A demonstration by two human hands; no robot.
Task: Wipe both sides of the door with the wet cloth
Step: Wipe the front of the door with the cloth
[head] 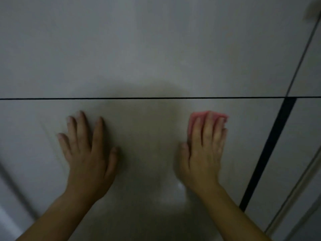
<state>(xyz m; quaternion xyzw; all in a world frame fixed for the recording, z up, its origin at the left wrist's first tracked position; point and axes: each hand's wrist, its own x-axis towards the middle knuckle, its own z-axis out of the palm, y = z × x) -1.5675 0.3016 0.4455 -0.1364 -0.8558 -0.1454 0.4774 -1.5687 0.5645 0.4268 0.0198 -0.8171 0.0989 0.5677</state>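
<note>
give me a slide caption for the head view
Right hand presses a pink cloth flat on the pale door; left hand rests flat alongside.

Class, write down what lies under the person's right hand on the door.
Under the right hand lies a pink cloth, pressed flat against the door. Only its upper edge and left side show beyond the fingers; the rest, and the door beneath, are covered.

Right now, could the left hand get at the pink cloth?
Probably yes: only bare door lies between the left hand and the pink cloth. But the right hand presses flat over most of it, leaving just its upper edge showing.
</note>
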